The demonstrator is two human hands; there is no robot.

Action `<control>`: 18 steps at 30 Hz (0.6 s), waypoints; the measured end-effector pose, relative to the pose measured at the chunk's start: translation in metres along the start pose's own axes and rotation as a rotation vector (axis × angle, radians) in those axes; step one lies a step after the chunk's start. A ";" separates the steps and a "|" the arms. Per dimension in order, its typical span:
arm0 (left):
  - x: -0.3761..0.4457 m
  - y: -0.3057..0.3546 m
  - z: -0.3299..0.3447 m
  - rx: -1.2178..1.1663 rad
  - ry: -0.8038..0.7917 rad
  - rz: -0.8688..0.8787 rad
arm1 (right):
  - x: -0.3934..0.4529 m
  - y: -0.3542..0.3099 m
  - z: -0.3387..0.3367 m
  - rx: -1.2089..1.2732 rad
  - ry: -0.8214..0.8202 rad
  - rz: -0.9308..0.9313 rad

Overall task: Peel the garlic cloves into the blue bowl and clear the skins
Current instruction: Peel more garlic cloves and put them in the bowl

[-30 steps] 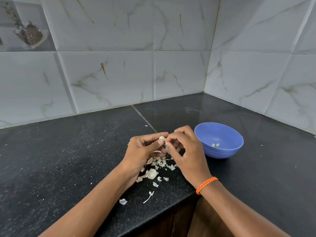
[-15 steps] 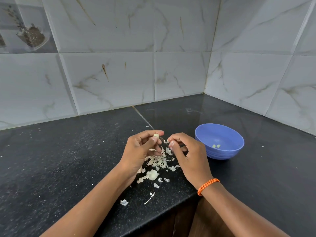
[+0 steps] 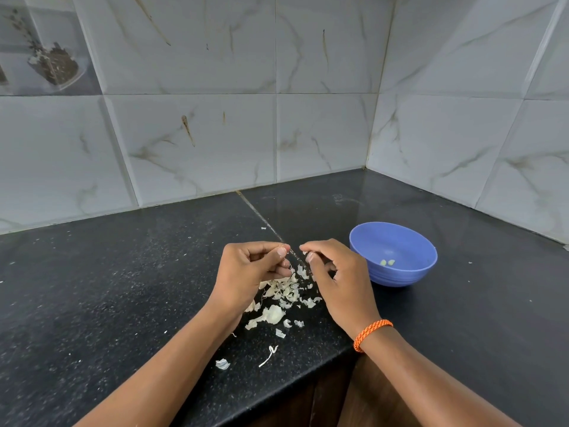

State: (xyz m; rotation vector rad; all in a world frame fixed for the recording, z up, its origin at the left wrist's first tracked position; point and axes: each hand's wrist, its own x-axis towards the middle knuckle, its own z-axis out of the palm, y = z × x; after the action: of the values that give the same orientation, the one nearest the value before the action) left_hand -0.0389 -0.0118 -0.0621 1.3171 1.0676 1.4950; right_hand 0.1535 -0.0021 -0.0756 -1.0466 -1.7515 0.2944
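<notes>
The two hands have drawn apart since a second ago, when their fingertips met over a garlic clove held up between them. Now the left hand (image 3: 251, 272) and the right hand (image 3: 334, 272) hover side by side above the desk (image 3: 107, 288), with a small gap between their fingertips. The pale clove that showed at the left fingertips a second ago and half a second ago is no longer visible there.

The left fingers (image 3: 281, 251) are curled, thumb pressed against forefinger as if pinching; whatever sits between them is hidden, so I cannot tell whether the clove is inside that hand. The right fingers (image 3: 309, 256) are also curled, thumb to forefinger, and a tiny pale scrap seems to show at their tips, too small to name. An orange bracelet (image 3: 371, 332) circles the right wrist.

The pile of garlic skins (image 3: 284, 291) lies on the desk under and just in front of the hands, much as before, with a larger piece (image 3: 272, 315) nearer the desk's edge and a few stray bits (image 3: 222, 363) closer still. The left hand covers part of the pile.

The blue bowl (image 3: 400, 241) stands in the same place, just to the right of the right hand, with two small peeled cloves (image 3: 387, 262) at its bottom. Both forearms are cut off by the lower edge of the view.
</notes>
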 end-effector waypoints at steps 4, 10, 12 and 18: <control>-0.001 -0.004 0.004 -0.018 -0.112 -0.021 | -0.001 -0.010 0.001 0.036 -0.028 -0.041; -0.002 0.001 0.003 -0.040 -0.091 -0.005 | -0.001 -0.014 0.001 0.082 -0.039 -0.031; -0.004 0.006 0.002 -0.056 -0.068 -0.008 | -0.001 -0.017 0.002 0.116 -0.047 -0.026; -0.006 0.012 0.001 -0.062 -0.085 0.009 | 0.000 -0.021 -0.003 0.151 -0.052 -0.021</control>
State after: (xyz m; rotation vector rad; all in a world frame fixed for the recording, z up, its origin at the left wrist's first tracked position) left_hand -0.0378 -0.0203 -0.0522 1.3318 0.9552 1.4545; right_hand 0.1449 -0.0151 -0.0609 -0.9186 -1.7563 0.4378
